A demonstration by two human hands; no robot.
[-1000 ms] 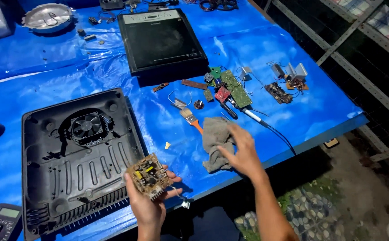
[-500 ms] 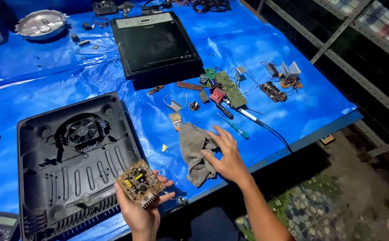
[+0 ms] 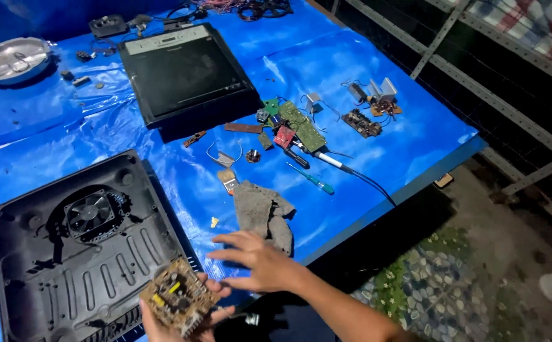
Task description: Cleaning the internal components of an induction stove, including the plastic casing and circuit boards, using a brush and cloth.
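Note:
My left hand (image 3: 190,316) holds a small brown circuit board (image 3: 178,296) at the bottom edge of the view, beside the open black cooker base (image 3: 67,266) with its fan (image 3: 89,214). My right hand (image 3: 257,261) hovers with fingers spread just right of the board, over the blue sheet (image 3: 377,158). It holds nothing. A crumpled grey cloth (image 3: 262,212) lies just beyond its fingertips.
A black glass cooker top (image 3: 187,73) lies at the back. Loose green and red boards (image 3: 295,126), a screwdriver (image 3: 313,180), a soldering iron (image 3: 333,161) and small parts (image 3: 368,111) are scattered at right. A metal dish (image 3: 13,60) sits far left. The table edge (image 3: 415,190) drops off at right.
My right hand has come off the grey cloth and moved left toward the circuit board. The cloth stays on the sheet. My left hand still holds the board.

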